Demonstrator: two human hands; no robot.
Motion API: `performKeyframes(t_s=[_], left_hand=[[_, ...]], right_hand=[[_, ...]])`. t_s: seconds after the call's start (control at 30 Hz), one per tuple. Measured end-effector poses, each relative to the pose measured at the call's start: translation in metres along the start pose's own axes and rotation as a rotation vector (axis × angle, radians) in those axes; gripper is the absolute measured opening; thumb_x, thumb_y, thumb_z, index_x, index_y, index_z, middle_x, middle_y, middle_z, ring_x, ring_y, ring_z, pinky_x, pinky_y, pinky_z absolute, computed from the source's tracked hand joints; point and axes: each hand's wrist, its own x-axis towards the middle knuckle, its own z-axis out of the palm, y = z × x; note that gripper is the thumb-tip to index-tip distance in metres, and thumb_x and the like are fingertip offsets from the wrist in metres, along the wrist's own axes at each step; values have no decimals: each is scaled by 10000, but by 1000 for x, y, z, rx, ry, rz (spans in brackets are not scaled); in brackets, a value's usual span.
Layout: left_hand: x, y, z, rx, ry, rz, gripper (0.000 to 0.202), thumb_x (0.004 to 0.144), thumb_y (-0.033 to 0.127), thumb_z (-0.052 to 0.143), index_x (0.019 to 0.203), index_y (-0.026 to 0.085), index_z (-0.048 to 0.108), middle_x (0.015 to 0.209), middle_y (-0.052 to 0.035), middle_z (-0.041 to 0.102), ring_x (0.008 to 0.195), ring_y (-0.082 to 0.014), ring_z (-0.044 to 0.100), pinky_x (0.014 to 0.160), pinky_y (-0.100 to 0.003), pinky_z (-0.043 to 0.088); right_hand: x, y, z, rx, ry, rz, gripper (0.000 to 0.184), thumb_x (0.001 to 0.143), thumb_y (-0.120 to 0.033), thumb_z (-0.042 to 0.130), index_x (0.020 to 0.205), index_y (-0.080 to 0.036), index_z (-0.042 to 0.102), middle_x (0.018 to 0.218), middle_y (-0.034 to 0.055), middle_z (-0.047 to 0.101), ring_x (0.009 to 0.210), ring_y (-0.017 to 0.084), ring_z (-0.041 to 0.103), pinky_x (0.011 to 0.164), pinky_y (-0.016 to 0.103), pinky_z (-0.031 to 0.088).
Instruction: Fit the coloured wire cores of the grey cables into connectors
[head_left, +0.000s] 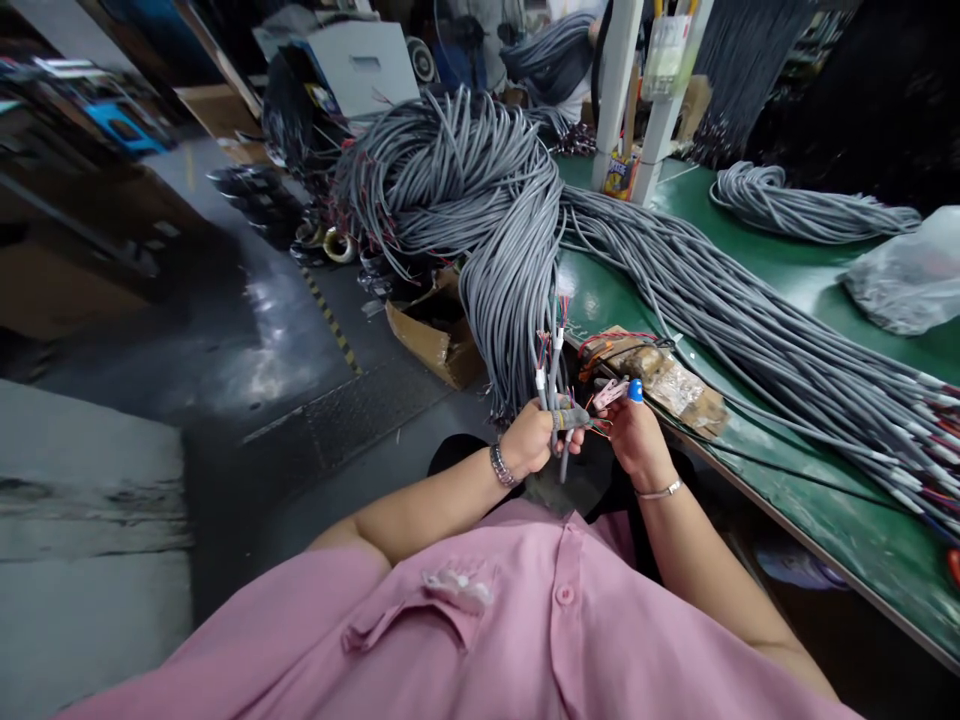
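My left hand [531,436] is closed around a few grey cables [555,375], with a grey covering on its thumb. White bands and stripped red, blue and dark wire ends show at the cables' upper ends. Close by on the right is my right hand [634,435], a blue cap on one fingertip. Its fingers are drawn together at thin coloured wires [599,428] that stick out from the left hand's side. A pink clip [609,393] sits right at those fingers; whether they touch it is unclear.
A large grey cable bundle [510,230] hangs over the edge of the green table [795,275]. More cables [735,290] stretch along the table. A taped wooden block [679,385] lies near its edge. An open cardboard box [442,345] stands below; a plastic bag [909,270] lies right.
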Motion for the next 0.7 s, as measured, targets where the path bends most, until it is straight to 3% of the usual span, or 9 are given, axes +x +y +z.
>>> performKeyframes(t_s=[0.33, 0.53, 0.7], left_hand=[[5, -5, 7, 89, 16, -47, 295, 613, 354, 770, 661, 113, 606, 495, -23, 595, 396, -107, 548, 366, -185, 301], [2, -7, 2, 55, 16, -9, 225, 636, 305, 730, 674, 121, 606, 505, -24, 608, 399, -114, 558, 371, -187, 320], [-11, -12, -4, 32, 33, 34, 237, 648, 316, 743, 663, 125, 603, 516, -22, 616, 410, -109, 558, 389, -198, 343]], right_hand=[[0, -1, 12, 132, 55, -17, 421, 714, -604, 699, 698, -190, 626, 646, -5, 617, 561, 116, 527, 544, 256, 441], [-1, 6, 0, 239, 18, 95, 435, 714, -644, 671, 790, -216, 652, 737, -5, 667, 603, 115, 562, 575, 247, 493], [-15, 10, -14, 177, -52, 163, 486, 717, -685, 635, 812, -210, 661, 787, 18, 677, 607, 111, 572, 597, 246, 510]])
